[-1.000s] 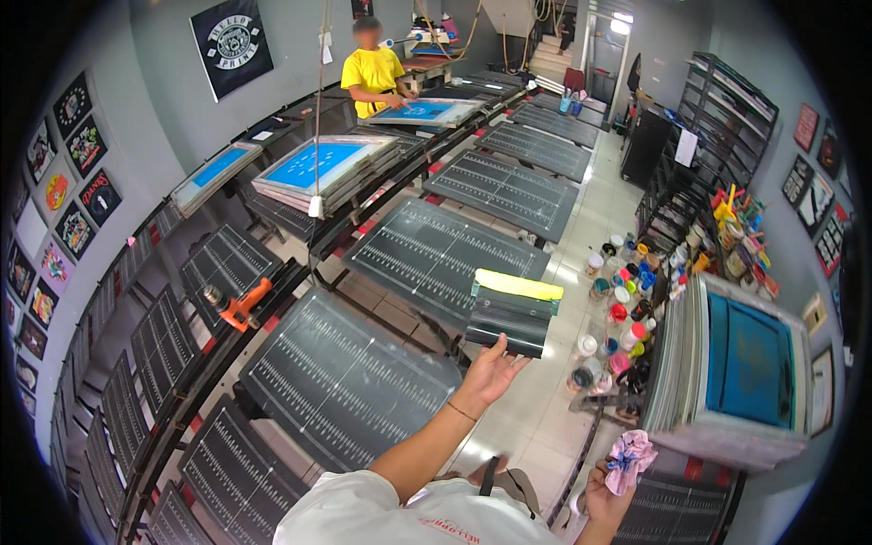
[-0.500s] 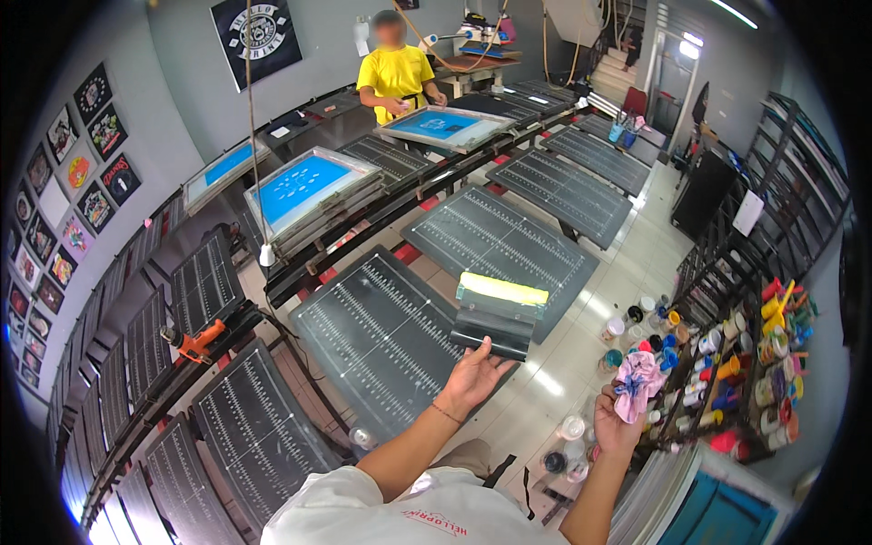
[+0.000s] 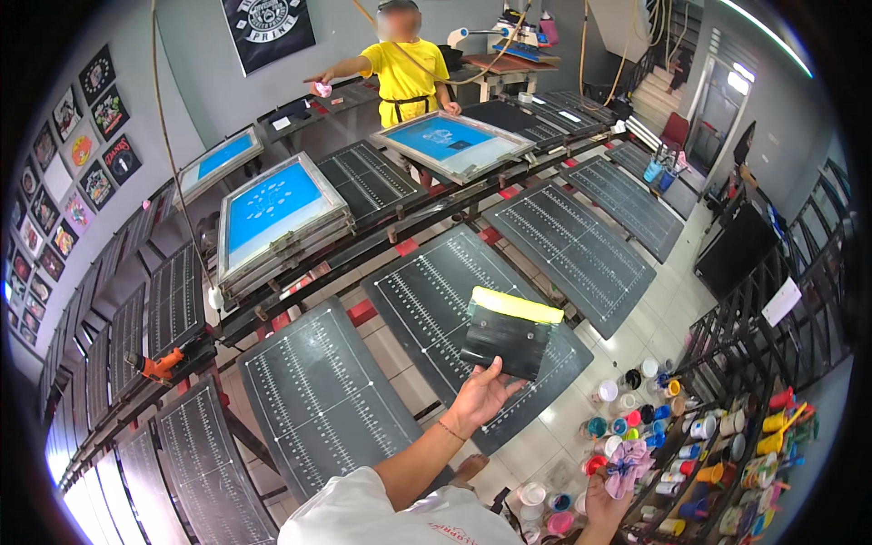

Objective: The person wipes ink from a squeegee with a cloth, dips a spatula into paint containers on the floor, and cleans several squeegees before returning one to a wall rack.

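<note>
A squeegee [image 3: 505, 343] with a black handle is gripped along its lower edge by my left hand [image 3: 483, 396], thumb on top. Bright yellow ink [image 3: 518, 305] coats its upper edge. It is held above a black platen [image 3: 409, 289] printed with white ruler marks. Lower right, my right hand [image 3: 603, 501] is closed around a crumpled pink cloth [image 3: 629, 468], close to the jars of ink. Part of that hand is hidden behind the cloth.
Ink jars [image 3: 607, 391] crowd the floor and rack [image 3: 708, 454] at right. Framed screens [image 3: 272, 204] with blue mesh rest across the rail. An orange heat gun [image 3: 163, 365] lies at left. A co-worker in yellow [image 3: 404, 73] stands across the tables, arm stretched left.
My view has shifted rightward along the platens, with the squeegee still in my left hand. My right hand and the cloth sit lower. The co-worker has stretched an arm out to the left.
</note>
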Available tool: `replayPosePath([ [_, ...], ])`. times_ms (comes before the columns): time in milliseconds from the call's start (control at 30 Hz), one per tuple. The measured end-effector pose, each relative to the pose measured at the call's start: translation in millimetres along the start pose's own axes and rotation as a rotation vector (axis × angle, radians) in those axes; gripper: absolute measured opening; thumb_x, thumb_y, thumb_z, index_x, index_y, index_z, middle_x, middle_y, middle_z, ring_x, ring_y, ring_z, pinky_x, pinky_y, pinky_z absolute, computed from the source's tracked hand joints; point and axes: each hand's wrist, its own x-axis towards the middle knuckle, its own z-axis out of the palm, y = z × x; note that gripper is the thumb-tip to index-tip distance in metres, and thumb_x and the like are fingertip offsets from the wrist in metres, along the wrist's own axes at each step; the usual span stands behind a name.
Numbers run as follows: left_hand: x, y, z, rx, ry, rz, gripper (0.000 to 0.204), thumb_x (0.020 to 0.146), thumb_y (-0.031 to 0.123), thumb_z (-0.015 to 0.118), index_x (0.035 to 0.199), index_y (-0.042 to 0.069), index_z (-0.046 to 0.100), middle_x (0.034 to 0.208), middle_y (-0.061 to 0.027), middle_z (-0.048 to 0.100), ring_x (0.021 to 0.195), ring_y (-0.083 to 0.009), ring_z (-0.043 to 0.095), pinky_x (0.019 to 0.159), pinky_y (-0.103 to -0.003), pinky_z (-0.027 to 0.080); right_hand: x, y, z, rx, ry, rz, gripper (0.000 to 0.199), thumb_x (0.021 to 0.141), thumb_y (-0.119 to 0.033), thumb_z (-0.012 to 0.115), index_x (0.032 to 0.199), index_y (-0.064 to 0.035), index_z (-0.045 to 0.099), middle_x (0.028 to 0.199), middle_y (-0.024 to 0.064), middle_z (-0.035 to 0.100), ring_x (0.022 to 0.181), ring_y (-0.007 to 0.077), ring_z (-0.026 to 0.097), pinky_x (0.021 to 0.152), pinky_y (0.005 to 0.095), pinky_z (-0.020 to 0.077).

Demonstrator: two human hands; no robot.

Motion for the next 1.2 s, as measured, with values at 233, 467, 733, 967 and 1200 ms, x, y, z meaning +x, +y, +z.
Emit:
replayPosePath([
  [233,27,2,20,0.045,-0.036,0.008,0.031,0.097,0.019,0.052,0.126,0.016,0.041,0.129,-0.005,0.05,0.121,-0.0228,0.048,0.105,-0.054,0.035,29,-1,6,0.046,-0.082,0.06,0.03,0.087,-0.026,0.06,0.111,-0.0069,0.057,0.089,0.0063,0.061,0.076,0.0169,0.053,0.059,0.0262,0.0405],
  [467,-46,8,29,0.113,-0.146,-0.025,0.035,0.097,0.023,0.05,0.13,0.016,0.04,0.133,-0.004,0.048,0.122,-0.0227,0.047,0.105,-0.052,0.036,-33,24,-19,0.114,-0.135,0.012,0.024,0.084,-0.022,0.061,0.103,-0.0084,0.061,0.094,0.0066,0.063,0.082,0.0199,0.057,0.068,0.0318,0.0467],
  [733,-229,12,8,0.202,-0.203,-0.132,0.036,0.099,0.026,0.046,0.13,0.01,0.046,0.135,-0.01,0.048,0.128,-0.0292,0.042,0.108,-0.053,0.032,-200,121,-49,0.189,-0.061,-0.097,0.028,0.083,-0.024,0.065,0.107,-0.011,0.059,0.097,0.0035,0.062,0.082,0.0166,0.058,0.072,0.0334,0.0486],
  [967,-392,35,0,0.147,-0.365,-0.379,0.041,0.097,0.025,0.049,0.133,0.007,0.045,0.139,-0.0132,0.045,0.129,-0.0293,0.041,0.109,-0.054,0.03,-404,213,-68,0.183,-0.314,-0.011,0.027,0.093,-0.03,0.054,0.113,-0.0114,0.057,0.095,-0.0005,0.06,0.081,0.0094,0.057,0.07,0.0272,0.0475],
  [1200,-514,50,4,0.168,-0.551,-0.705,0.044,0.099,0.026,0.047,0.134,0.001,0.041,0.136,-0.018,0.046,0.121,-0.0297,0.05,0.103,-0.052,0.04,-618,308,-102,0.149,-0.148,-0.327,0.034,0.095,-0.031,0.051,0.124,-0.0116,0.053,0.106,-0.0019,0.06,0.091,0.0077,0.058,0.077,0.0249,0.0475],
])
